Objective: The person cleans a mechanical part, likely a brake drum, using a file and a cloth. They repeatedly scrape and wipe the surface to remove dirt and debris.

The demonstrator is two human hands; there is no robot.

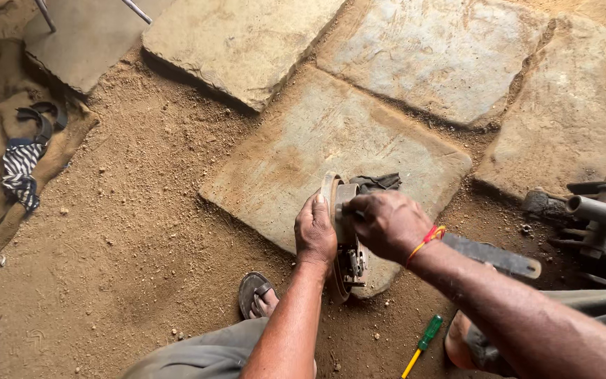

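A round metal brake plate (340, 242) stands on edge on a flat stone slab (303, 151). My left hand (315, 231) grips its rim from the left and holds it upright. From the right, my right hand (387, 223), with a red and yellow thread on the wrist, closes on a part at the plate's upper face; what it pinches is hidden by the fingers. A dark grey rag (376, 182) lies just behind the plate.
A flat metal file (496, 256) lies under my right forearm. A green and yellow screwdriver (422, 344) rests on the dirt near my knee. Rusty machine parts (597, 210) sit at right, a striped cloth on sacking (19, 172) at left. My sandalled foot (257, 295) is below.
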